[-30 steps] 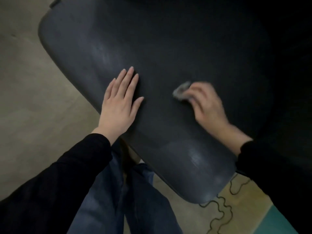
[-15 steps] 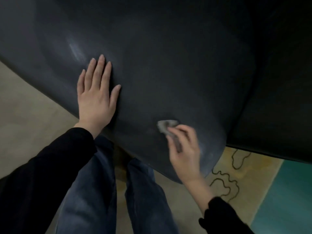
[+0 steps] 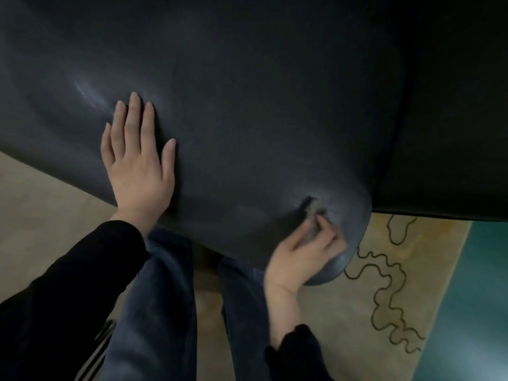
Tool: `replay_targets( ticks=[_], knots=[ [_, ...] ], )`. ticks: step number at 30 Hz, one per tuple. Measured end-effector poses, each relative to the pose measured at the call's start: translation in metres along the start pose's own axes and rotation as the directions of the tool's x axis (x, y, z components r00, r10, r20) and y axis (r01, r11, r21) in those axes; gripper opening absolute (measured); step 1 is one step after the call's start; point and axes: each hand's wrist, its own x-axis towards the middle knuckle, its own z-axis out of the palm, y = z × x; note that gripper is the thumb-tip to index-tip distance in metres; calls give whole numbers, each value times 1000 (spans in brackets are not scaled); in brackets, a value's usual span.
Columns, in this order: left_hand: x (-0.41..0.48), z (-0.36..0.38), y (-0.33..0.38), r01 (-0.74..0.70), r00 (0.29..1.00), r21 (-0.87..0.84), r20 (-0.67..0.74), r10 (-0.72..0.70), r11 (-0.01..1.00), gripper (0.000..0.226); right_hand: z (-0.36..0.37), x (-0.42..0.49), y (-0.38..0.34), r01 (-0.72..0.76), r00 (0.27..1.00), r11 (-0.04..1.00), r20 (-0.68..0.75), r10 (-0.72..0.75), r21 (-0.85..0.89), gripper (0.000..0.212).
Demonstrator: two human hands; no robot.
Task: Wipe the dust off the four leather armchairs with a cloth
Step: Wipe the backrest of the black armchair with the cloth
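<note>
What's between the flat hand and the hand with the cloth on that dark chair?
In the head view, only bare dark leather of the armchair lies between the left hand and the right hand gripping the cloth.

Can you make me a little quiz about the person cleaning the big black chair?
1. True or false: the left hand lies flat and open on the black leather armchair.
2. Which hand holds the grey cloth? A) left B) right C) both
3. Fill in: the cloth is pressed near the chair's lower ____ corner in the picture.

Key: 1 true. 2 B, the right hand pinches it, though it is blurred. 3 right, just above the beige rug with wavy dark lines.
</note>
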Motion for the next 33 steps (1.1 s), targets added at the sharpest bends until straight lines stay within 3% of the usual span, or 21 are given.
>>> replay_targets(
  ticks=[8,11,14,17,26,30,33],
  knots=[
    [1,-3,0,10,1000,-13,29,-9,1000,58,26,-38,-70,90,972,966,188,-138,242,16],
    [2,-6,0,19,999,-51,45,-17,999,57,0,-6,-45,128,987,983,82,-140,130,19],
    [4,-10,-3,-1,999,-80,43,4,997,56,-17,25,-2,-14,999,1000,-53,12,-24,21],
    [12,-17,-16,-25,999,-85,45,29,996,55,-9,17,8,-46,995,996,-96,39,-74,23],
    [50,-32,-69,10,999,-90,44,-6,996,55,68,-66,-103,-4,999,992,45,-1,122,18],
    [61,-42,-96,34,998,-92,53,-29,995,55,102,-87,-157,116,982,977,128,-139,176,14],
    [65,-48,-117,62,997,-84,49,-58,995,54,119,-90,-189,119,965,961,198,-171,250,15]
  ],
)
